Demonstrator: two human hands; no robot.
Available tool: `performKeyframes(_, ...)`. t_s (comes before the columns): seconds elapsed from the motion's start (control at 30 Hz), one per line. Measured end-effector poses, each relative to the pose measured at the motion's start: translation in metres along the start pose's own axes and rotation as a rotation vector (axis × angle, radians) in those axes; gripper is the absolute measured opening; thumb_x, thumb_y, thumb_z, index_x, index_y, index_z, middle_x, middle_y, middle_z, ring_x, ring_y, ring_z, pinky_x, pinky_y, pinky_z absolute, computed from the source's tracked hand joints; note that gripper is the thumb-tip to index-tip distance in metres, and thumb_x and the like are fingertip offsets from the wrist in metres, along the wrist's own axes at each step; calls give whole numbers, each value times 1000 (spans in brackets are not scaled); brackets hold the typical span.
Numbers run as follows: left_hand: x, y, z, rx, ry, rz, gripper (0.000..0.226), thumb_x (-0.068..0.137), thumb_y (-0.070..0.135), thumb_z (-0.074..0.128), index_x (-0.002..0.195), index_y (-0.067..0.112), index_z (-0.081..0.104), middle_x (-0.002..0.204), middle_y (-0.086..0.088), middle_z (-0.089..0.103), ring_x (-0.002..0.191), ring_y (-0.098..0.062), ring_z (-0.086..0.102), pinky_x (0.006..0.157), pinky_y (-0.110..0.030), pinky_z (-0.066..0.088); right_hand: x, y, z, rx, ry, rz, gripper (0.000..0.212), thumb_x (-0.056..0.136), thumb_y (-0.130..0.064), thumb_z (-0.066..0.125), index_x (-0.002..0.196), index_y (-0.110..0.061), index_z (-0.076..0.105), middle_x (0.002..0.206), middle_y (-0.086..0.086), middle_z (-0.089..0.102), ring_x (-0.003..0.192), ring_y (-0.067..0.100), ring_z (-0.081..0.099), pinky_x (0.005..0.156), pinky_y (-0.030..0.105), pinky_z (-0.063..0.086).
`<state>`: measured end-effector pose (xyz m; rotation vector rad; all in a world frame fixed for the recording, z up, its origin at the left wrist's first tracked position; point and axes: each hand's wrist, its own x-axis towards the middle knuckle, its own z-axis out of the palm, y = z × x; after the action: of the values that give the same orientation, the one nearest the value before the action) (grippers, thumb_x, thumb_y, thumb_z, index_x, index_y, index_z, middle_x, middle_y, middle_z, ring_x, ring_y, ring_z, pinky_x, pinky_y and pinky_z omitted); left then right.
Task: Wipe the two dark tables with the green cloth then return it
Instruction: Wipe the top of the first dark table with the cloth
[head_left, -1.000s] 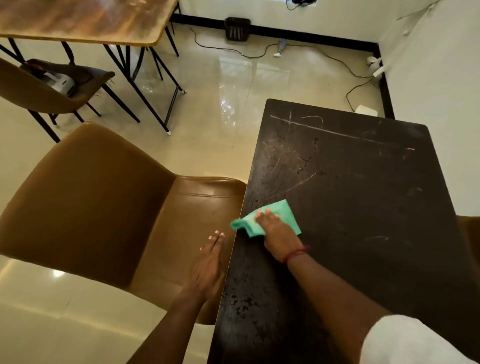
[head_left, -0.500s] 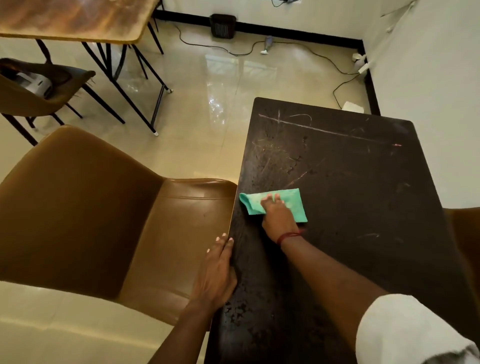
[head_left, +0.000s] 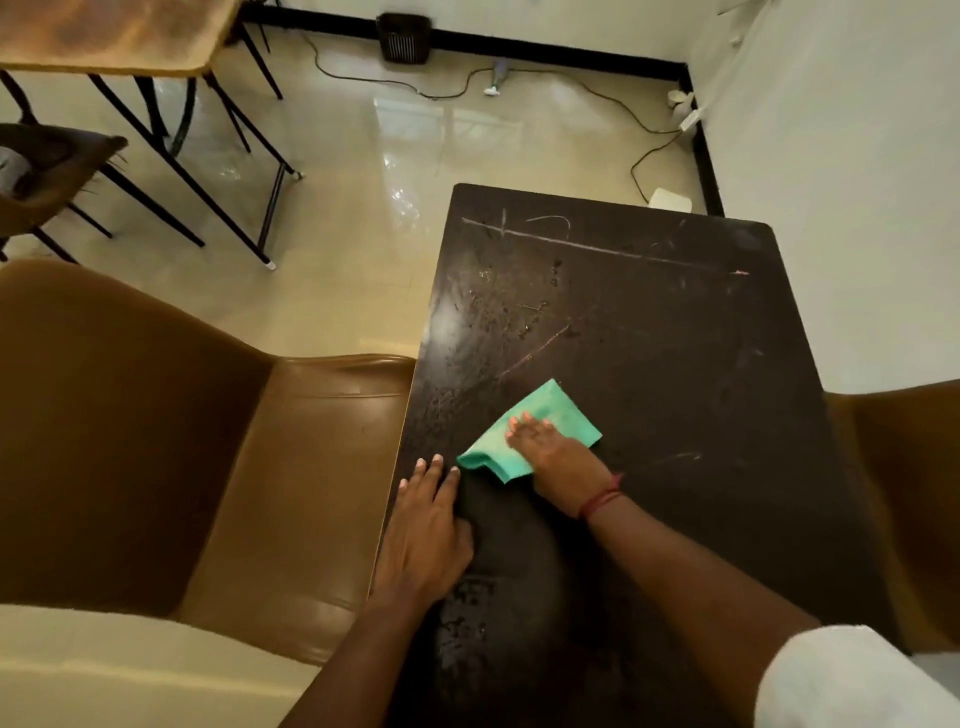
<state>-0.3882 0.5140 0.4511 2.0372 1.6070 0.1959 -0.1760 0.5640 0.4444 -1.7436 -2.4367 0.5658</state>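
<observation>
Glossy cream floor tiles surround a scratched, dark rectangular surface (head_left: 675, 338), where a person's right hand (head_left: 563, 460) presses a crumpled green cloth (head_left: 556, 410) down near the left edge, its grip spread, fingers straight. The left hand (head_left: 423, 535) lies flat on that edge, grip likewise spread, beside a brown leather chair (head_left: 182, 441). Wiping looks about midway here, with pale marks across the far end. Any second dark surface and the cloth's home lie out of view, and the near end is cut off.

The right hand (head_left: 558, 457) covers the middle of the green cloth (head_left: 561, 402); the tabletop (head_left: 649, 338) is cut off below.
</observation>
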Motion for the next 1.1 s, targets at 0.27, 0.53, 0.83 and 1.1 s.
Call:
performKeyframes(0.27,4,31,18,51,-28,-29,68,91,36,45,153,14,26,163,-8,13,151,-24,3,120,-39,-1,-38,18,0,-62,5,107,65,66,5,61,130,2,49,137,24,46,130,41,38,109,51,25)
performKeyframes(0.53,1,57,31,118,-44,-31,70,94,47,38,155,17,18,164,-8,4,150,-24,-5,121,-45,-2,-57,92,-21,33,183,492,64,76,4,55,137,-5,40,146,19,36,138,33,29,115,41,18)
performKeyframes(0.83,8,90,48,236,-142,39,75,90,58,19,155,23,10,164,-5,-2,150,-23,-8,121,-49,-2,-123,148,-30,-100,85,123,69,60,6,69,126,-2,54,131,20,54,120,37,53,98,50,42)
performKeyframes(1.1,13,122,69,209,-153,-1,72,94,56,30,155,24,12,164,-9,-2,150,-28,-7,121,-52,1,-154,148,-22,-107,8,110,73,48,5,73,119,4,59,125,25,58,116,42,54,96,58,37)
